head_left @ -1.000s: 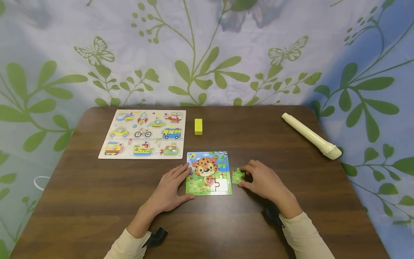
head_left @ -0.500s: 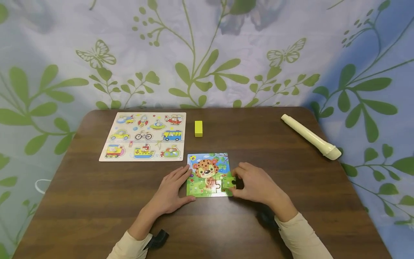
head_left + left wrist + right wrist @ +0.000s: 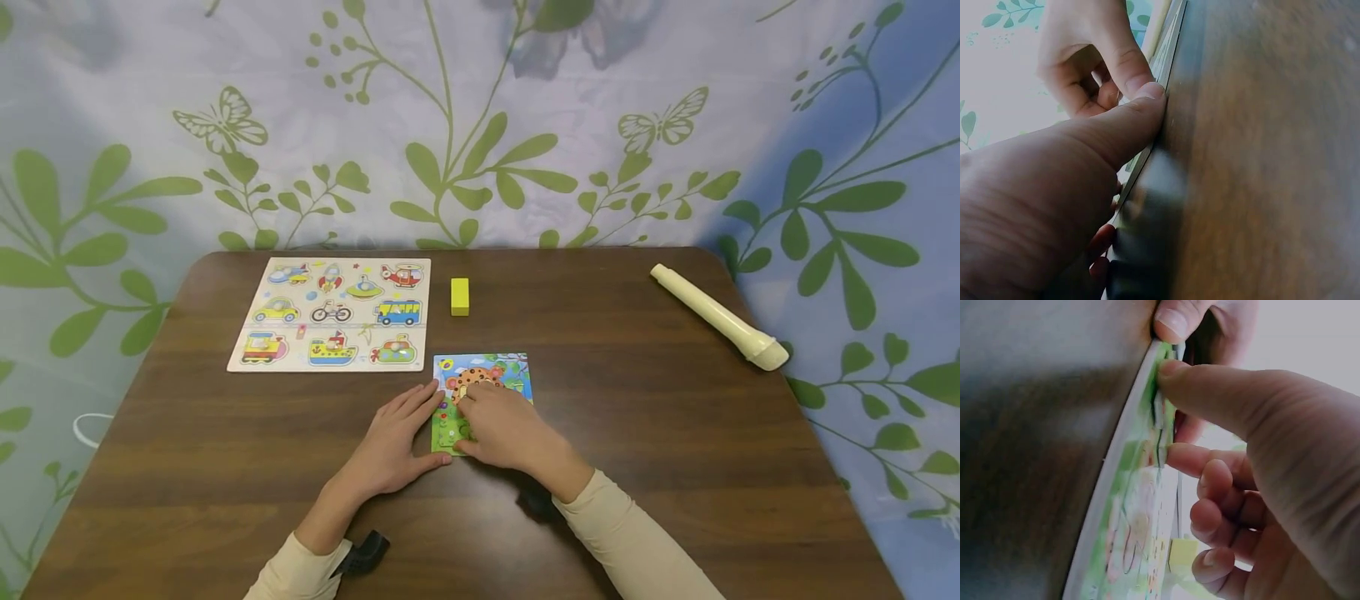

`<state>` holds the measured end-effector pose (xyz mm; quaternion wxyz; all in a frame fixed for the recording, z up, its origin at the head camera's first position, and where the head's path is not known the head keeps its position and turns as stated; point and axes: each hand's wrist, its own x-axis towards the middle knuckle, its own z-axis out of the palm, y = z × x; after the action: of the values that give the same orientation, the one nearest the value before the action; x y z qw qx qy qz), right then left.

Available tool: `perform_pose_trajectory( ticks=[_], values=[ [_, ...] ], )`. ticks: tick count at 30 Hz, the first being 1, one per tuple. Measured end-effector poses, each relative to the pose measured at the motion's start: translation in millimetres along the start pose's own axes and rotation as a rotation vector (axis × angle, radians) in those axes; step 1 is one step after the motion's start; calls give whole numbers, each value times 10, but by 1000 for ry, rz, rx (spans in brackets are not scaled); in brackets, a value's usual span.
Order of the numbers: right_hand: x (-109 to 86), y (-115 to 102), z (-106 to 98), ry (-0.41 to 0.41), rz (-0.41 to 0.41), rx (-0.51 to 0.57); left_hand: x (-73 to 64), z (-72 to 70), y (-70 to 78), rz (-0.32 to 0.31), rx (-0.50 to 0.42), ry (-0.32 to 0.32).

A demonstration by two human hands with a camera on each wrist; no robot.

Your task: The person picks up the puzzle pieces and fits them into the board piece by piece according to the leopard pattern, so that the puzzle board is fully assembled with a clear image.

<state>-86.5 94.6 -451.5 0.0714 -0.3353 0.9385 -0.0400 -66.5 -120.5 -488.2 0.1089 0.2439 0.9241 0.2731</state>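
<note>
A square jigsaw puzzle (image 3: pixel 472 375) with a spotted leopard cub on green grass lies flat on the table. My left hand (image 3: pixel 393 442) rests at its left side, fingers along the edge and thumb at the lower left corner. Over the lower part of the picture, my right hand (image 3: pixel 510 425) pinches a green puzzle piece (image 3: pixel 1160 419) between thumb and index finger. The right wrist view has this piece on the puzzle's surface, slightly raised and tilted. From the head camera, the hand hides most of the piece and the puzzle's lower right.
A peg board (image 3: pixel 330 314) with vehicle pictures lies at the back left. A yellow block (image 3: pixel 460 297) stands beside it. At the back right lies a cream microphone-shaped object (image 3: pixel 720 317). The brown table (image 3: pixel 637 333) meets a leaf-patterned curtain (image 3: pixel 465 125) behind.
My right hand has carried the green piece from right of the puzzle, over its lower right, to its lower left-middle. The left hand has stayed at the puzzle's left edge.
</note>
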Motion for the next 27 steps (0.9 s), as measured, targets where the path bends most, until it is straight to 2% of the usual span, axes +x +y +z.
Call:
perform_pose_trajectory(
  ticks=[4, 12, 20, 27],
  values=[
    [-9, -7, 1, -12, 29, 27, -6, -3, 4, 1, 0, 2],
    [4, -26, 10, 37, 70, 87, -5, -1, -11, 11, -1, 13],
    [3, -85, -49, 39, 138, 97, 18, 20, -4, 9, -29, 73],
    [-17, -114, -73, 44, 165, 93, 21, 44, 40, 1, -14, 113]
  ],
)
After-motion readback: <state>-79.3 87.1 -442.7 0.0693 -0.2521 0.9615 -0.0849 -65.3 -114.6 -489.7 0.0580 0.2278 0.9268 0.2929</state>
